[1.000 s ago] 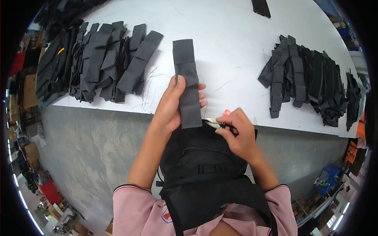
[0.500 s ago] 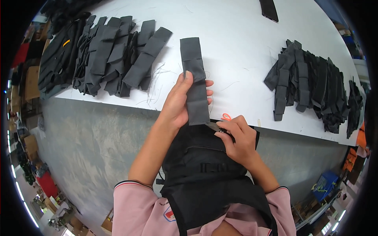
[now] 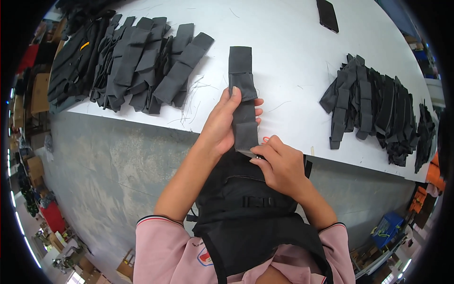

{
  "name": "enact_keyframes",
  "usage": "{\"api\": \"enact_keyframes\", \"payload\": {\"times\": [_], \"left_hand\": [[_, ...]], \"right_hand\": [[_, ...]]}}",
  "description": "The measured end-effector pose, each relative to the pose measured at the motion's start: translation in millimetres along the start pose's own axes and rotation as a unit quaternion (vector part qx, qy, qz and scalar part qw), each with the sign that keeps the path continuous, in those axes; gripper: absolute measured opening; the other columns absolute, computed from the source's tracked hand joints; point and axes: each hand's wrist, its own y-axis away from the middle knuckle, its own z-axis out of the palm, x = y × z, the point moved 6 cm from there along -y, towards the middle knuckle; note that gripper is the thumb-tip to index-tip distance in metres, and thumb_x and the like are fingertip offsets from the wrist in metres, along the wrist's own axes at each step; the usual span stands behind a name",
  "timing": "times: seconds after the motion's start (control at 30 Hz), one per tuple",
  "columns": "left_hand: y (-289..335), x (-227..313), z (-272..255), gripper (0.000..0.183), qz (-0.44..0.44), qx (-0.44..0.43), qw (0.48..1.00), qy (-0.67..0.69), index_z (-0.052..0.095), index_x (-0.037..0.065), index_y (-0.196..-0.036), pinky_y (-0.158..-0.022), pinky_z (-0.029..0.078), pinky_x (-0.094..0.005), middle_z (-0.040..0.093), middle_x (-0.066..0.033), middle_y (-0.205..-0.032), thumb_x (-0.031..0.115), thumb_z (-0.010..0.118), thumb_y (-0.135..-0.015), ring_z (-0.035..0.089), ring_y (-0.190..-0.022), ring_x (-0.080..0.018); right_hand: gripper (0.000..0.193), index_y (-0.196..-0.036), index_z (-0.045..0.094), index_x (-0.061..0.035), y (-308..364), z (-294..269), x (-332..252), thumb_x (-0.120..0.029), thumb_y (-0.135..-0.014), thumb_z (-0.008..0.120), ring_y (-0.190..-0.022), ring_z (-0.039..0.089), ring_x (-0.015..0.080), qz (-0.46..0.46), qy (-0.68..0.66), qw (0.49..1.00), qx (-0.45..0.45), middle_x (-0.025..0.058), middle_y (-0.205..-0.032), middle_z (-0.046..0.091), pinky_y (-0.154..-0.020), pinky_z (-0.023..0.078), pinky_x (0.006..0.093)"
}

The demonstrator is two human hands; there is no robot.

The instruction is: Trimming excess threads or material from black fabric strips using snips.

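Note:
My left hand (image 3: 222, 120) is closed around a dark grey fabric strip (image 3: 245, 113) with folded, stitched sections, thumb on top and fingertips showing past its right edge. The strip stands nearly upright in view, over the table's front edge. At its lower end, my right hand (image 3: 283, 165) is closed on a pair of thread snips, mostly hidden by the fingers; an orange loop (image 3: 266, 139) shows above the knuckles. The snips' blade lies close against the strip's bottom edge; whether it touches a thread cannot be made out.
Several similar grey strips (image 3: 142, 61) lie piled on the white table (image 3: 283, 61) at left, beside black fabric pieces (image 3: 71, 71). Another pile of dark strips (image 3: 373, 109) is at right. A black phone (image 3: 327, 16) lies at the back. Loose threads are scattered near the left pile.
The strip and my left hand have shifted slightly right in view. My right hand has turned and drawn closer to the strip's lower end, now covering more of the snips.

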Motion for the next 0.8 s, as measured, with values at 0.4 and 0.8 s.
{"api": "enact_keyframes", "payload": {"times": [0.4,0.8], "left_hand": [[11.0,7.2,3.9,0.039,0.010,-0.018,0.999,-0.045,0.045,0.005,-0.118,-0.073,0.056,-0.0342,0.059,-0.0157,-0.112,0.037,0.045,-0.096,0.062,-0.087,-0.0183],[8.8,8.5,11.3,0.036,0.055,0.047,0.991,-0.111,0.050,0.001,-0.106,-0.057,0.053,-0.0258,0.066,-0.0114,-0.095,0.035,0.053,-0.093,0.060,-0.066,-0.0118]], "right_hand": [[0.019,-0.087,0.059,-0.0021,-13.8,-15.9,30.0,-0.001,-0.071,0.070,-0.060,0.049,0.0129,0.152,-0.266,0.952,0.015,0.0065,-0.077,0.050,-0.054,0.039,0.0256],[0.029,-0.086,0.061,-0.0077,11.6,23.3,-13.8,-0.002,-0.058,0.064,-0.055,0.052,0.0186,-0.115,-0.010,0.993,0.016,0.0041,-0.069,0.046,-0.046,0.039,0.0297]]}}
